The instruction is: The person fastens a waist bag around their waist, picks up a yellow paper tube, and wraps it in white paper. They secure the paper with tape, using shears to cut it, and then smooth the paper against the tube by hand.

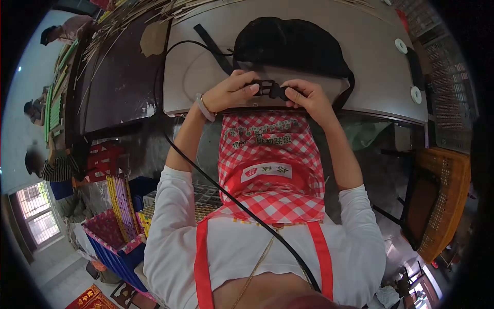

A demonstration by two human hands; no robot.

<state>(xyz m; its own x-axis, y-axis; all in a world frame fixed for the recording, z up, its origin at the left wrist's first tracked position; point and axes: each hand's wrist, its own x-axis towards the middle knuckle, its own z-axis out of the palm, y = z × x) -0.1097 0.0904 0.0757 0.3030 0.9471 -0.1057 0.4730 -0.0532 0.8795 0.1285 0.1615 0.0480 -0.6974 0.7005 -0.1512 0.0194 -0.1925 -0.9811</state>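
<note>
A black waist bag (pixel 290 46) lies on the table in front of me, its rounded side away from me and its strap coming round toward my hands. Between my hands is a black plastic side-release buckle (pixel 267 88), held just over the table's near edge. My left hand (pixel 234 92), with a pale bangle on its wrist, pinches the left end between thumb and fingers. At the other end, my right hand (pixel 310 100) grips the buckle the same way. Its two halves line up and overlap in this view; I cannot tell whether they are locked. A loose black strap (pixel 212 49) extends left of the bag.
The pale tabletop (pixel 381 62) has white rolls (pixel 416 95) at its right edge and thin sticks along the far side. A dark table (pixel 118 72) adjoins on the left. A black cable crosses my chest. A wooden chair (pixel 437 206) stands right; several people are at far left.
</note>
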